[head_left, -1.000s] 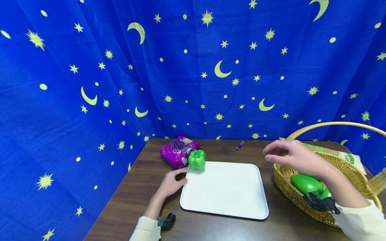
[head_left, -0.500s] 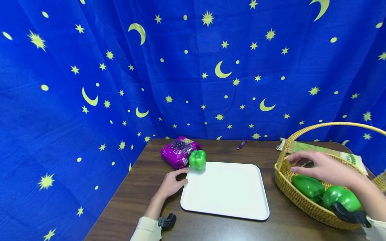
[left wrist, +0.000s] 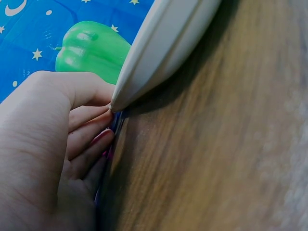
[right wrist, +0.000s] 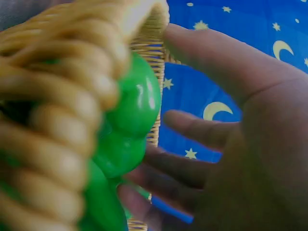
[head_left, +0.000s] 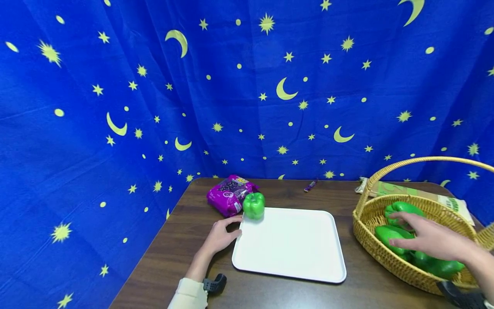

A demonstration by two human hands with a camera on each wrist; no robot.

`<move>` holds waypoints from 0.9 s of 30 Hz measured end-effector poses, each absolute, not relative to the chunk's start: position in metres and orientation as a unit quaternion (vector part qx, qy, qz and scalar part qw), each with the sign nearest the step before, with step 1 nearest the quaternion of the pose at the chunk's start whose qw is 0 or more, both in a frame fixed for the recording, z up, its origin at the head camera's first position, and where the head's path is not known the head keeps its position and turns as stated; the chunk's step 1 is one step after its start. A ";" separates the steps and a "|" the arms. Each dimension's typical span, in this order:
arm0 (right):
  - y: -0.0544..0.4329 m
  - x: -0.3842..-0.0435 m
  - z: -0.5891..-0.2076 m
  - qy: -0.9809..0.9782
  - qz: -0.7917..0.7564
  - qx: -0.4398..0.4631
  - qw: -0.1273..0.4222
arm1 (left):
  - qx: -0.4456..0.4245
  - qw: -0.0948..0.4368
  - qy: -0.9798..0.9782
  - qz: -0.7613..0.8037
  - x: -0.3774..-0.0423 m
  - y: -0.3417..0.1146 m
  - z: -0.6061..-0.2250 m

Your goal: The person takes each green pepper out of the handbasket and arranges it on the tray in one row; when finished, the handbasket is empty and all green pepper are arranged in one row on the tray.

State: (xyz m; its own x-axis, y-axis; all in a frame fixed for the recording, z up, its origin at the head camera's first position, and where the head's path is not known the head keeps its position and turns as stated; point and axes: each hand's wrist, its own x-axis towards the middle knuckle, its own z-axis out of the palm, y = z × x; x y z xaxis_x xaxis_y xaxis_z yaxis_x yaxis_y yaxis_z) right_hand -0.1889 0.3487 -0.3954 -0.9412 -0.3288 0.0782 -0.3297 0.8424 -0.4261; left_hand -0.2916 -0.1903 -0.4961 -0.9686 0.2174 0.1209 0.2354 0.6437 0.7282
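My left hand [head_left: 220,236] touches the left rim of a white tray [head_left: 289,244] with its thumb and fingertips. At the tray's far left corner sits a green bell pepper [head_left: 253,206], which also shows beyond the rim in the left wrist view. My right hand [head_left: 436,238] is over a wicker basket [head_left: 362,234], fingers spread above several green bell peppers [head_left: 391,234] lying inside. In the right wrist view nothing is held between thumb and fingers, and the fingertips are close to a pepper [right wrist: 137,103]. Part of the peppers is hidden behind that hand.
A purple bag with a dark fruit picture [head_left: 225,199] lies behind the tray's left corner. Far back is a small purple wrapped piece [head_left: 310,185]. Behind the basket lies a green and white package [head_left: 449,201]. The basket's tall handle [head_left: 424,159] arches over it.
My right hand has moved right and down from above the basket's left rim to over the peppers inside, uncovering the farthest pepper. The left hand and tray stay in place.
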 end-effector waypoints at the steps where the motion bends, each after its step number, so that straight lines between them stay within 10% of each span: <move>1: 0.350 -0.187 -0.397 -0.965 0.206 0.165 -0.003 | -0.126 0.012 -0.905 -0.406 -0.292 -0.190 -0.496; 13: 0.354 -0.187 -0.407 -0.978 0.140 0.123 -0.092 | -0.122 0.005 -0.904 -0.409 -0.291 -0.188 -0.493; 27: 0.352 -0.187 -0.408 -0.961 0.245 0.128 0.002 | -0.119 0.007 -0.906 -0.406 -0.291 -0.189 -0.495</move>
State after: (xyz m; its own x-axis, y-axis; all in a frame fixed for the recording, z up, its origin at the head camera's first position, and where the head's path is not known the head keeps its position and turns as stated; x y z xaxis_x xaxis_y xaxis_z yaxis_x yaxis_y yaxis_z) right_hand -0.1873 0.3518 -0.4080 -0.9671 -0.2452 0.0673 -0.2475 0.8471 -0.4702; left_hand -0.2913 -0.1889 -0.4951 -0.9718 0.2091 0.1091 0.2206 0.6424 0.7339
